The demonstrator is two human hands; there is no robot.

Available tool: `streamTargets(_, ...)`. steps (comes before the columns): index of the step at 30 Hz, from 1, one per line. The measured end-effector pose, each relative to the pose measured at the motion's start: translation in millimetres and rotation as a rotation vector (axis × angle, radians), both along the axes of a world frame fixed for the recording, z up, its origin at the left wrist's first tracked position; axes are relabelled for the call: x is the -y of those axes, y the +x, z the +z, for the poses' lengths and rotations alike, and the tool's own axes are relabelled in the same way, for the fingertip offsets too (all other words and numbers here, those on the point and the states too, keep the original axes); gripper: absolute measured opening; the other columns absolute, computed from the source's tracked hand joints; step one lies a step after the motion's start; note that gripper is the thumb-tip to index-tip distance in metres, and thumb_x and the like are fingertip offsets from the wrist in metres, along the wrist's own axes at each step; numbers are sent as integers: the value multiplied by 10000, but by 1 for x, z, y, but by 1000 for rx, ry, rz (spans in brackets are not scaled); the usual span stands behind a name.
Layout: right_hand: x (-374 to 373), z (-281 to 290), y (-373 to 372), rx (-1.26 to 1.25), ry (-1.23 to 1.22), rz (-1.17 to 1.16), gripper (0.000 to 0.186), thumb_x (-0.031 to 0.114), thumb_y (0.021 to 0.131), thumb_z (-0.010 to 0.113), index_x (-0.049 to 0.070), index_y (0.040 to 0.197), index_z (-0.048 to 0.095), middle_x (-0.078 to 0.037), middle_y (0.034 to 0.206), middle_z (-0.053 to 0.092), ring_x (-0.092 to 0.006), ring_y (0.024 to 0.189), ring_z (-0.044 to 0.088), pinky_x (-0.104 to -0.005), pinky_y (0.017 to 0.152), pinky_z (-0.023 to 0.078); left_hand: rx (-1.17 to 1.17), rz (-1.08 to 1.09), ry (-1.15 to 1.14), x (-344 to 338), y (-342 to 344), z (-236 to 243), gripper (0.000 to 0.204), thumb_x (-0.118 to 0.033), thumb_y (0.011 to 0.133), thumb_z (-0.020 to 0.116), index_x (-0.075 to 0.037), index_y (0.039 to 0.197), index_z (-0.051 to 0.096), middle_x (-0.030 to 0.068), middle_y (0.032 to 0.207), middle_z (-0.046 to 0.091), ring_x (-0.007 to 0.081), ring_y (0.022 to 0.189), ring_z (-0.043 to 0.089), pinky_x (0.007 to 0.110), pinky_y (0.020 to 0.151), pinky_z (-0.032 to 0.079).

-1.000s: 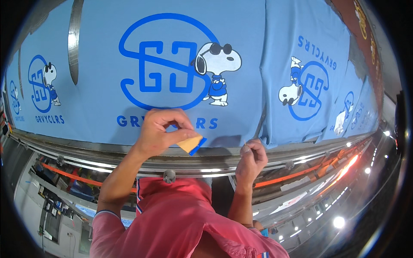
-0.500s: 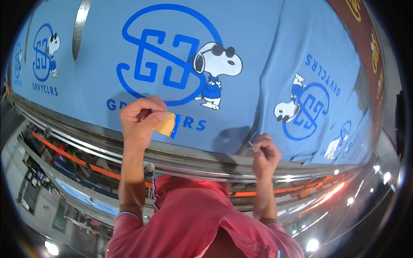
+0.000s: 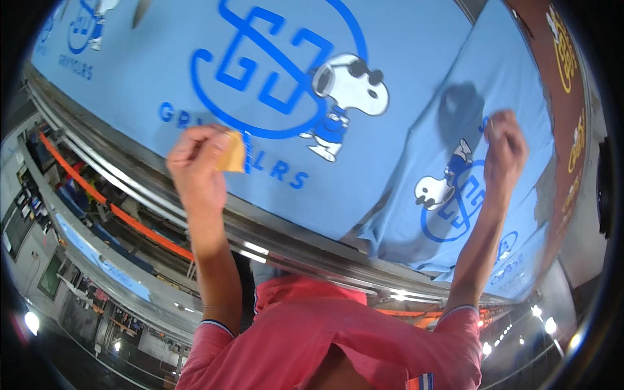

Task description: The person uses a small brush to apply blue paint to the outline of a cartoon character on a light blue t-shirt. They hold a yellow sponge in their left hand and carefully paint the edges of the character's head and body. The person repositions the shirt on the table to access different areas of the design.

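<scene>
My left hand (image 3: pixel 198 162) pinches a small, flat yellow piece (image 3: pixel 231 154) with a blue edge, just above the lettering on a light blue fabric panel (image 3: pixel 364 195). The panel carries a large blue emblem and a white cartoon dog (image 3: pixel 351 88) in sunglasses. Out to the right, my right hand (image 3: pixel 505 146) is closed, thumb and fingers pressed together, over a second light blue fabric piece (image 3: pixel 403 221) with an upside-down print (image 3: pixel 455 195). What its fingertips hold is too blurred to make out.
A metal rail (image 3: pixel 143 195) runs along the near edge of the long printing table. Below it are an orange bar (image 3: pixel 149 234) and shelves. Brown fabric with yellow prints (image 3: pixel 562 55) lies at the far right. Bright lamps (image 3: pixel 550 325) show at lower right.
My right hand has moved up and right from the table's near edge to over the right-hand fabric piece. My left hand still holds the yellow piece, and the whole view has turned slightly.
</scene>
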State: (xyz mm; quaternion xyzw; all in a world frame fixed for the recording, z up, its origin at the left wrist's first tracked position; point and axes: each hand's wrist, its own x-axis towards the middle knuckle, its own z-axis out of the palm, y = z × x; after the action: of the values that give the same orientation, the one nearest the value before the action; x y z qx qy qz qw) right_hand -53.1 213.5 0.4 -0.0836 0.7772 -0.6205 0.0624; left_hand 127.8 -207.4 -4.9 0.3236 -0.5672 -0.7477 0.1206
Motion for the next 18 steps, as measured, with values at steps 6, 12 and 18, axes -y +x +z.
streamTargets(6, -24, 10, -135, 32, -165, 77, 77, 64, 866, 628, -10, 846, 623, -43, 862, 576, -103, 744, 480, -237, 655, 373, -125, 31, -90, -2, -13, -6, 96, -17, 889, 623, 42, 964, 635, 122, 934, 658, 154, 811, 606, 265, 773, 510)
streamTargets(12, -32, 15, -186, 14, -174, 219, 128, 104, 895, 651, 14, 985, 662, -32, 840, 650, -114, 728, 569, -273, 688, 458, -15, 7, -313, -23, -17, -7, 164, -147, 918, 640, 7, 975, 631, 94, 912, 618, 169, 820, 580, 314, 794, 483)
streamTargets(18, 72, 25, -180, -121, 99, 522, 84, 96, 875, 677, 13, 861, 672, -28, 807, 637, -88, 732, 547, -248, 680, 453, -31, 82, -291, -38, -13, 3, 108, -90, 892, 638, -2, 954, 645, 77, 911, 636, 145, 781, 579, 272, 743, 475)
